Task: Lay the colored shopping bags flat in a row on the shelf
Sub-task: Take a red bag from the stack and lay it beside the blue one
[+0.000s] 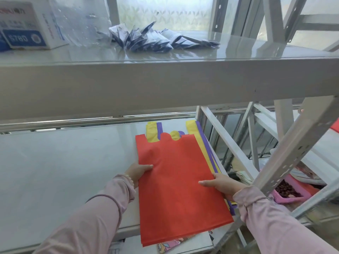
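Note:
A red shopping bag (176,180) lies on top of a stack at the right end of the lower grey shelf (64,171), its bottom end hanging over the shelf's front edge. Under it show a yellow bag (152,132) and a purple bag (205,143), their handles and right edges sticking out. My left hand (138,171) grips the red bag's left edge, thumb on top. My right hand (220,183) holds the stack's right edge, thumb pressed on the red bag.
The upper shelf (165,85) juts out just above and carries a white box (27,26) and a heap of small packets (156,38). A slanted metal upright (293,149) stands right of the stack. A pink tray (291,191) sits lower right.

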